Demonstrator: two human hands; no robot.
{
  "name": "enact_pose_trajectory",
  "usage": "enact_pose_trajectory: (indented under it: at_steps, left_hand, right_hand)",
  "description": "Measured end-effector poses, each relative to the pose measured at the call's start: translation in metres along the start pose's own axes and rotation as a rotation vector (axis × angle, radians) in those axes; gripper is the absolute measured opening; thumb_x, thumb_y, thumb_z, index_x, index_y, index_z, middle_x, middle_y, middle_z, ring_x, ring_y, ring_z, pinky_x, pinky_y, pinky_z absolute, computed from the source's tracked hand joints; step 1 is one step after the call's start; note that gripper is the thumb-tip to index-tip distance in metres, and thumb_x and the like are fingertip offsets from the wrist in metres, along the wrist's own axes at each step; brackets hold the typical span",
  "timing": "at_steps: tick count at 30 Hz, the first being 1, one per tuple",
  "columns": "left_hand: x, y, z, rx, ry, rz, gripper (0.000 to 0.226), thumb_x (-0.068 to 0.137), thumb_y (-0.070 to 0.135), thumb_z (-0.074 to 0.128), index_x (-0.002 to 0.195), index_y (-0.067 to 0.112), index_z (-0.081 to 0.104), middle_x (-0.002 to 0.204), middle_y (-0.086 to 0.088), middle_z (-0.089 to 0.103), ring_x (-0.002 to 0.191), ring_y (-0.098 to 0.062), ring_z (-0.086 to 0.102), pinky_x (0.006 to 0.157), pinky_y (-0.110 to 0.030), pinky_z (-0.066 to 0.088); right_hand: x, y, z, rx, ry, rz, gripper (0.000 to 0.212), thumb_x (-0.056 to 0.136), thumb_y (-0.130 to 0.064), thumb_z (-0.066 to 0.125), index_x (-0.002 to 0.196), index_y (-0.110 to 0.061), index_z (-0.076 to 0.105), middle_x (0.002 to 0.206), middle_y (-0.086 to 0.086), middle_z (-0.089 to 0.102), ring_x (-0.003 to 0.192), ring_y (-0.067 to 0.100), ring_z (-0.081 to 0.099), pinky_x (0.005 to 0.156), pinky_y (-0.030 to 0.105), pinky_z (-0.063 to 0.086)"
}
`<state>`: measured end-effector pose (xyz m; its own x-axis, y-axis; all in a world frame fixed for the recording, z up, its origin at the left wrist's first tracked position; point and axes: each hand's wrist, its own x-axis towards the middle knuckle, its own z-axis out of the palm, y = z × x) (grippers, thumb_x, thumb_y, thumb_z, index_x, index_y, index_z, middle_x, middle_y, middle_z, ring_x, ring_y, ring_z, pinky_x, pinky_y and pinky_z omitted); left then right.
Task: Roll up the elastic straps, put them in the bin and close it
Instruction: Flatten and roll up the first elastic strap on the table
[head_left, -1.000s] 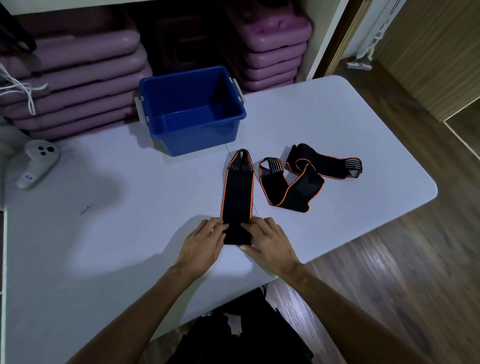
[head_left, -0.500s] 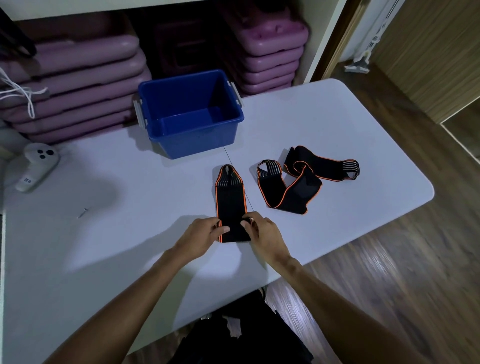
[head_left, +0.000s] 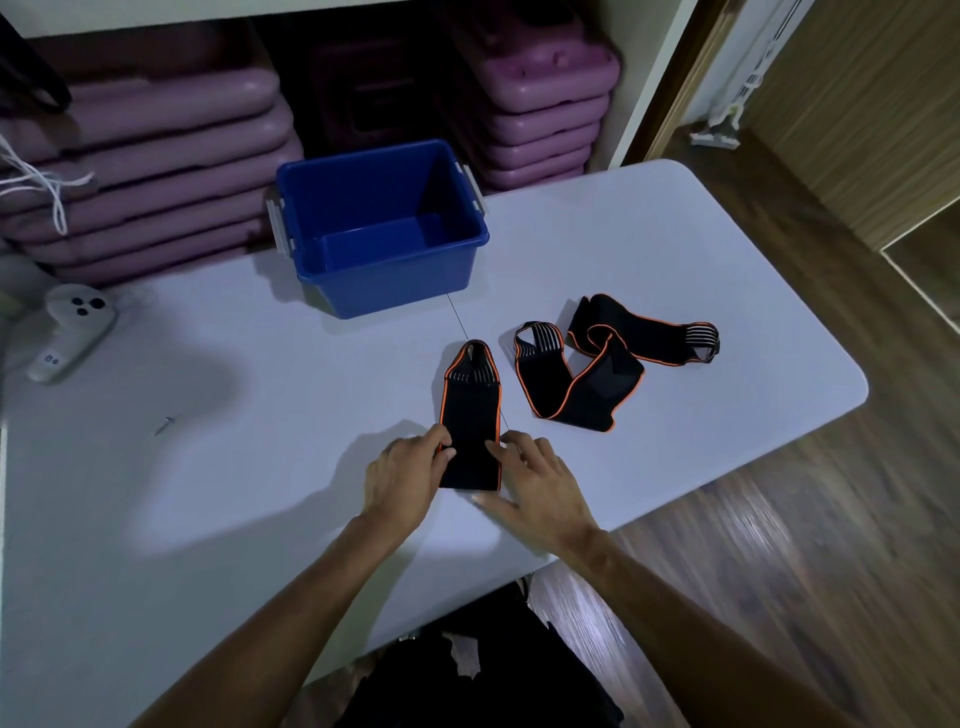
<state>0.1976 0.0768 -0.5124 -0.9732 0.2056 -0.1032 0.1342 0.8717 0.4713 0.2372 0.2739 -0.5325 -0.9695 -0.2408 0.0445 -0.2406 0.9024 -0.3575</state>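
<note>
A single head-worn wide-angle camera is looking forward and steeply down from above the near edge of the white table (head_left: 208, 519), close enough that both forearms are filling the lower frame. The left hand (head_left: 402, 478) and right hand (head_left: 540, 493) are sitting near the centre. The view is facing the far wall, taking in the blue bin (head_left: 384, 291) and purple stacked steps (head_left: 156, 171), with wooden floor (head_left: 779, 571) curving along the right.

Worktop (head_left: 649, 249): white, rounded corners, dimly lit.
Floor (head_left: 779, 545): wood-look planks, glossy sheen.
Behind: stacked purple step platforms (head_left: 156, 171) in white shelving.
Right: wood-grain panel (head_left: 857, 104).
Far left: white controller (head_left: 67, 332).
</note>
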Motion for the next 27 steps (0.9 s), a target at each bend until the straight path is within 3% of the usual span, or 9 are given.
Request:
enact_pose_trajectory:
  at_steps: [4, 7, 9, 12, 14, 17, 20, 22, 27]
  left_hand:
    - [-0.005, -0.013, 0.005, 0.123, 0.062, 0.24, 0.045, 0.09, 0.052, 0.042, 0.104, 0.017, 0.065, 0.089, 0.002, 0.063, 0.092, -0.022, 0.057, 0.061, -0.034, 0.054]
    - [-0.01, -0.03, 0.002, 0.164, -0.005, 0.349, 0.059, 0.08, 0.06, 0.057, 0.119, 0.016, 0.06, 0.11, 0.0, 0.056, 0.105, -0.021, 0.051, 0.071, -0.034, 0.055]
    - [-0.009, -0.035, -0.002, 0.101, -0.084, 0.345, 0.061, 0.08, 0.061, 0.053, 0.123, 0.018, 0.058, 0.113, 0.004, 0.053, 0.107, -0.016, 0.048, 0.077, -0.035, 0.055]
    - [-0.005, -0.038, -0.004, -0.058, -0.168, 0.266, 0.067, 0.08, 0.072, 0.04, 0.122, 0.023, 0.058, 0.104, 0.013, 0.054, 0.103, -0.008, 0.045, 0.081, -0.032, 0.051]
    - [-0.002, -0.038, -0.004, -0.147, -0.186, 0.209, 0.067, 0.078, 0.077, 0.039, 0.116, 0.026, 0.061, 0.096, 0.015, 0.056, 0.097, -0.006, 0.047, 0.082, -0.033, 0.049]
    - [0.001, -0.03, -0.005, -0.301, -0.174, 0.059, 0.048, 0.08, 0.065, 0.057, 0.106, 0.025, 0.054, 0.087, 0.013, 0.062, 0.085, -0.007, 0.057, 0.075, -0.034, 0.051]
    - [0.007, -0.021, -0.004, -0.361, -0.145, -0.087, 0.045, 0.08, 0.052, 0.068, 0.105, 0.024, 0.042, 0.074, 0.005, 0.067, 0.071, -0.012, 0.064, 0.067, -0.034, 0.052]
    - [0.009, -0.019, -0.003, -0.316, -0.146, -0.131, 0.046, 0.08, 0.055, 0.065, 0.105, 0.027, 0.038, 0.071, 0.004, 0.068, 0.068, -0.016, 0.065, 0.065, -0.035, 0.052]
    - [0.006, -0.013, -0.005, -0.189, -0.08, -0.131, 0.033, 0.086, 0.053, 0.056, 0.099, 0.031, 0.036, 0.063, 0.006, 0.064, 0.061, -0.02, 0.06, 0.055, -0.03, 0.046]
  right_hand:
    - [-0.002, 0.004, 0.002, -0.094, -0.035, -0.057, 0.064, 0.087, -0.053, 0.064, 0.134, -0.013, 0.049, 0.124, 0.004, 0.054, 0.101, 0.025, 0.055, 0.076, 0.04, 0.057]
    - [-0.001, 0.005, 0.0, -0.031, -0.106, -0.077, 0.059, 0.095, -0.054, 0.047, 0.137, -0.012, 0.051, 0.124, 0.004, 0.056, 0.103, 0.024, 0.055, 0.083, 0.039, 0.055]
    - [-0.001, 0.004, -0.005, 0.077, -0.176, -0.067, 0.06, 0.098, -0.057, 0.035, 0.135, -0.013, 0.053, 0.122, 0.001, 0.057, 0.104, 0.02, 0.051, 0.087, 0.033, 0.05]
    - [0.005, 0.001, -0.012, 0.303, -0.24, 0.063, 0.039, 0.099, -0.049, 0.041, 0.1, -0.015, 0.06, 0.096, -0.003, 0.056, 0.089, 0.014, 0.049, 0.077, 0.028, 0.044]
    - [0.012, -0.001, -0.015, 0.409, -0.251, 0.175, 0.032, 0.1, -0.04, 0.047, 0.074, -0.022, 0.048, 0.074, -0.009, 0.049, 0.069, 0.01, 0.047, 0.064, 0.025, 0.037]
    - [0.023, -0.003, -0.018, 0.497, -0.287, 0.316, 0.038, 0.1, -0.039, 0.049, 0.064, -0.029, 0.043, 0.061, -0.01, 0.049, 0.055, 0.008, 0.045, 0.054, 0.021, 0.034]
    - [0.03, -0.007, -0.016, 0.466, -0.209, 0.396, 0.031, 0.097, -0.043, 0.053, 0.073, -0.024, 0.051, 0.068, -0.008, 0.054, 0.061, 0.008, 0.05, 0.056, 0.022, 0.038]
    - [0.034, -0.011, -0.016, 0.467, -0.095, 0.409, 0.02, 0.095, -0.042, 0.057, 0.098, -0.022, 0.056, 0.092, -0.005, 0.059, 0.078, 0.011, 0.058, 0.067, 0.026, 0.047]
    - [0.026, -0.015, -0.015, 0.205, -0.072, 0.127, 0.035, 0.095, -0.043, 0.052, 0.125, -0.023, 0.053, 0.12, -0.001, 0.051, 0.104, 0.019, 0.054, 0.076, 0.033, 0.053]
